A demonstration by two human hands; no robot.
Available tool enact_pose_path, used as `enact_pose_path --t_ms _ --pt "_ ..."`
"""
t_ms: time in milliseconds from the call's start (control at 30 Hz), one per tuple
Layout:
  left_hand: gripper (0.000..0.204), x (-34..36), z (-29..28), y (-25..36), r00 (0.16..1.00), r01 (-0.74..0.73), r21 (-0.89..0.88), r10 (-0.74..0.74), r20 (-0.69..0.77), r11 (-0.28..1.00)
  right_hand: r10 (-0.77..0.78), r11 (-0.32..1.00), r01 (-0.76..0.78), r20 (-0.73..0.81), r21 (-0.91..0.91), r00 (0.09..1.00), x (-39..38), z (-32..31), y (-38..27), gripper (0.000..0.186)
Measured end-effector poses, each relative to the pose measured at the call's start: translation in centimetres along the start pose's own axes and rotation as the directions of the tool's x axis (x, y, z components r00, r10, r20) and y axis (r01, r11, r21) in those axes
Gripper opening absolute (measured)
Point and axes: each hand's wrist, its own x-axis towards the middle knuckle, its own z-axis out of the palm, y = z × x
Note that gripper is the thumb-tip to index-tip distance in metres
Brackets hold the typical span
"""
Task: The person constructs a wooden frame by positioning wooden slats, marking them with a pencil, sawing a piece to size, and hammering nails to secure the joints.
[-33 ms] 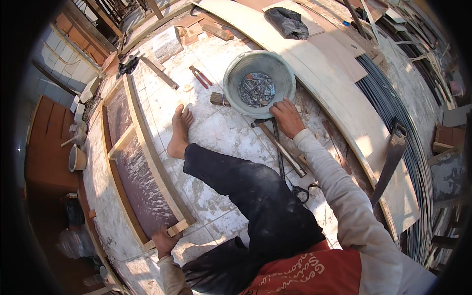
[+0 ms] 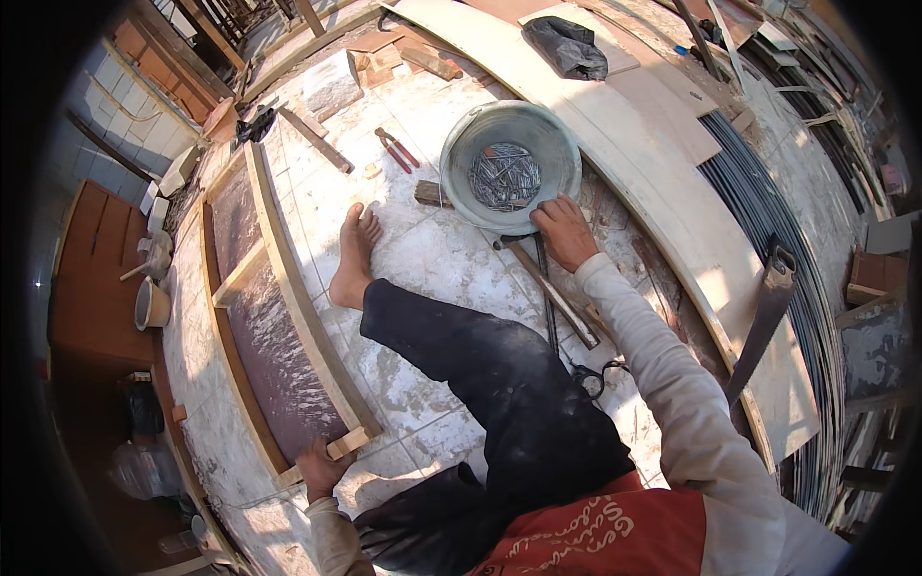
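My right hand [image 2: 565, 232] is closed on the near right rim of a grey-green bucket [image 2: 459, 144]. Many loose nails [image 2: 504, 178] lie at the bucket's bottom. Just below it a hammer [image 2: 557, 296] rests on the tiles, its head partly under the bucket's edge, alongside a thin dark bar [image 2: 549, 322]. My left hand [image 2: 325, 470] grips the near end of a long wooden frame [image 2: 331, 370] with a dark panel, beside a short wood block [image 2: 348, 443]. Its fingertips are partly hidden.
Red-handled pliers [image 2: 397, 151] lie left of the bucket. A handsaw [image 2: 765, 322] leans at right near a long pale board [image 2: 653, 182] and a bundle of dark rods [image 2: 759, 202]. A black-handled cutting tool [image 2: 594, 380] lies by my leg. A small pail [image 2: 152, 305] stands far left.
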Motion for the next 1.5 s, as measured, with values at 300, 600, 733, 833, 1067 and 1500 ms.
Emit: enact_pose_path --t_ms 300,600,733,833,1067,1500 --pt "0.053 -2.6 -2.6 -2.0 1.000 0.021 -0.058 -0.020 0.020 0.998 -0.008 0.993 0.026 0.149 -0.118 0.989 2.4 -1.5 -3.3 0.026" --pt "0.053 -6.0 -3.2 -4.4 0.998 0.043 -0.044 -0.041 0.044 0.998 0.021 0.994 0.017 0.327 -0.112 0.945 0.4 -3.5 -5.3 0.027" --pt "0.054 -7.0 -3.2 -4.9 0.997 0.034 -0.035 -0.031 0.067 0.999 0.005 0.998 0.016 0.338 -0.059 0.941 -2.0 -5.9 -6.4 0.030" --pt "0.054 -7.1 -2.9 -5.2 0.995 0.054 -0.040 -0.051 0.084 0.998 -0.005 1.000 0.014 0.361 -0.023 0.933 -3.2 -8.3 -7.4 0.029" --pt "0.055 -5.3 -3.1 -4.8 0.999 0.025 -0.012 -0.025 0.043 1.000 0.025 0.999 -0.013 0.249 -0.051 0.968 -5.5 -8.3 -6.0 0.030" --pt "0.050 -4.3 -3.8 3.3 0.996 0.088 -0.180 -0.085 0.026 0.980 -0.212 0.968 0.212 -0.013 0.133 0.977 2.1 -1.4 -11.7 0.037"
